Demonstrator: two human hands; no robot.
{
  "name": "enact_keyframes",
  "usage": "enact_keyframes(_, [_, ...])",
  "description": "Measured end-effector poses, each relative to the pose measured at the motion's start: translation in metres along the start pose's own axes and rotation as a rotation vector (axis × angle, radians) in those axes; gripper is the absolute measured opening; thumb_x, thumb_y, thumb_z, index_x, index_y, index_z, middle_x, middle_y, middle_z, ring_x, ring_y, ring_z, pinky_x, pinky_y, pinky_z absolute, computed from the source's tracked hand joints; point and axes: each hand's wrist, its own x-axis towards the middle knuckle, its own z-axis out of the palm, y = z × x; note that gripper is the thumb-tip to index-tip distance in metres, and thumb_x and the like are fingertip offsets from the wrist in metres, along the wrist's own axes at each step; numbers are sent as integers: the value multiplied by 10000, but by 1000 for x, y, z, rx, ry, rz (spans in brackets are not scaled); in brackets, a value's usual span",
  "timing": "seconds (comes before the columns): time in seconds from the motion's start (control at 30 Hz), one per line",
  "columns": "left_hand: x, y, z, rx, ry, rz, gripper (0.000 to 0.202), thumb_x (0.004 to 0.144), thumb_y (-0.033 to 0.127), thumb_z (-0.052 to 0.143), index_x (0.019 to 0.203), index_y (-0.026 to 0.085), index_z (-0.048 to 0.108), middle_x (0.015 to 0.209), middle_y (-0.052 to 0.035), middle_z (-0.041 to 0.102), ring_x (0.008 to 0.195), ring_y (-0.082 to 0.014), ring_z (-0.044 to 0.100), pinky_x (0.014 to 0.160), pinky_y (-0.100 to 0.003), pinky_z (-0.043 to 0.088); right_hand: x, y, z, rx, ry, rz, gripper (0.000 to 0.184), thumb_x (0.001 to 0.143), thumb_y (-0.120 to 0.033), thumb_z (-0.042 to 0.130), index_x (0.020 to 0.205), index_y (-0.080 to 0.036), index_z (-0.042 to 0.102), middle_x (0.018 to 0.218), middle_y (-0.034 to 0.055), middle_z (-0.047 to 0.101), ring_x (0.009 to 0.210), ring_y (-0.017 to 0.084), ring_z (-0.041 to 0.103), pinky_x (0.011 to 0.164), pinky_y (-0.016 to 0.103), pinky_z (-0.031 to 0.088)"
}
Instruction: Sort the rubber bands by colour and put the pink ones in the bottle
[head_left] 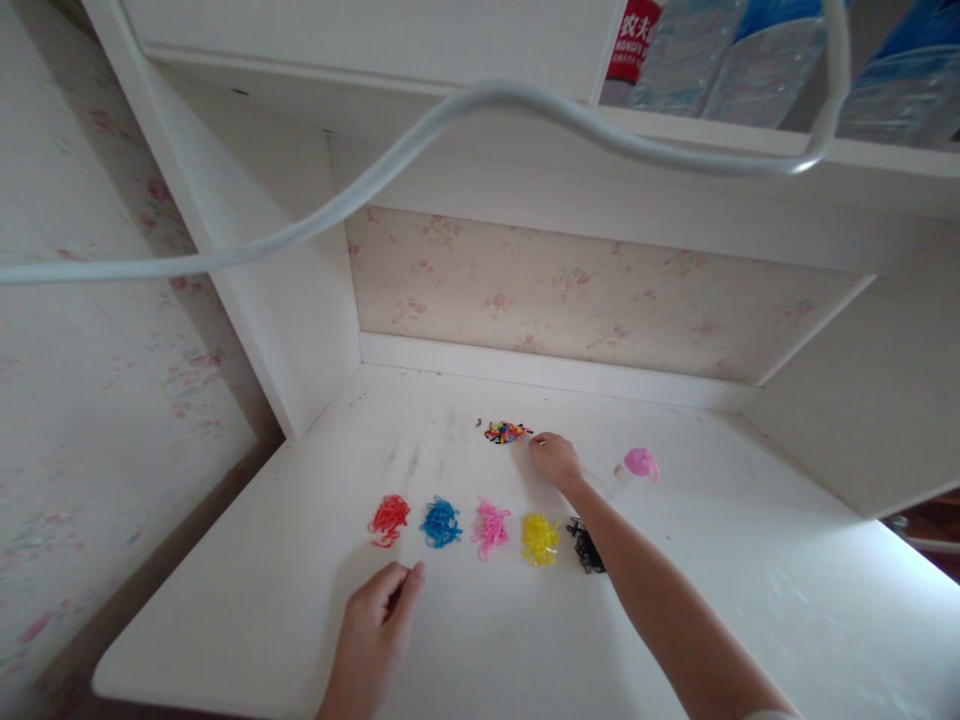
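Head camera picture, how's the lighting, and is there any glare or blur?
Head view: soft light, with faint shadows on the desk beside the left hand and right hand; head view: pale glare on the desk's right side, a bright glint at the cable's bend; head view: mixed pile too small and soft to separate every piece.

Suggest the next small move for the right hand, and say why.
Probably pinch a single band from the mixed-color pile of small elastic bands: the right hand is at that pile's right end, fingers curled, and bands of several colors lie jumbled there, while the red, blue, pink, yellow and black piles nearer the person each show one color.
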Motion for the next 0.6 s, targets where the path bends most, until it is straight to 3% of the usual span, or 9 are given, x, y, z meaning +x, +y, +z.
enact_keyframes(0.23, [0, -3, 1, 16, -11, 2, 404, 871, 449, 427, 571, 202, 317, 527, 62, 299, 496, -84, 332, 468, -176, 289, -7, -9, 5, 15, 51, -52, 355, 931, -392, 376, 1156, -241, 606, 994, 44, 677, 895, 164, 627, 730, 238, 453])
enact_keyframes(0.43, [1, -4, 1, 34, -10, 7, 407, 873, 446, 427, 565, 201, 324, 524, 61, 310, 496, -85, 334, 473, -181, 292, -10, -21, 8, -55, 31, -120, 421, 878, -499, 384, 1067, -255, 671, 946, 59, 701, 875, 211, 638, 715, 271, 439])
enact_keyframes(0.6, [1, -6, 3, 39, -20, 5, 417, 883, 465, 410, 573, 202, 315, 536, 63, 294, 505, -84, 331, 478, -180, 290, -7, -25, 8, -96, 24, -132, 456, 897, -484, 334, 1221, -268, 572, 984, 76, 691, 891, 222, 639, 717, 287, 444])
